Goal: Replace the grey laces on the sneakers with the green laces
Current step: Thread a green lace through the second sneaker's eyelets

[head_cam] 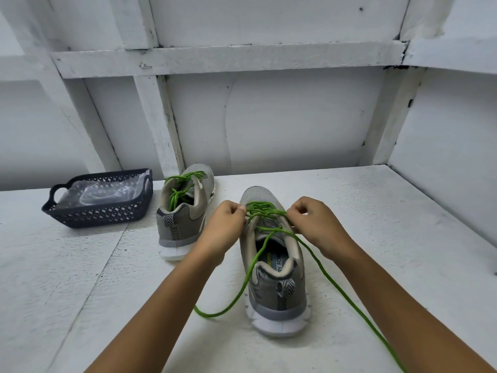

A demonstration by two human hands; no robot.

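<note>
I find the counter (pixel 376 211) rough, matt, white-painted; the near sneaker (pixel 266 294) grey mesh cloth; the green lace (pixel 265 211) matt woven cord; the basket (pixel 107 212) dark plastic lattice holding glossy clear film (pixel 102 192).

Tabletop (pixel 390 224): a broad bare stretch lies right of the near sneaker (pixel 274 267), running to the side wall (pixel 457 157), and a second lies at front left.

Obstructions:
- The far sneaker (pixel 185 208) stands with its toe near the back wall (pixel 269 117).
- The basket (pixel 107 215) sits just beside the far sneaker on the left, with a narrow gap between.
- The left hand (pixel 226 222) fills the passage between the sneakers.
- The right hand (pixel 312 224) flanks the near sneaker's other side.
- Both hands pinch the green lace (pixel 262 208). One tail loops across the tabletop left of the heel; the other runs right toward the near edge.
</note>
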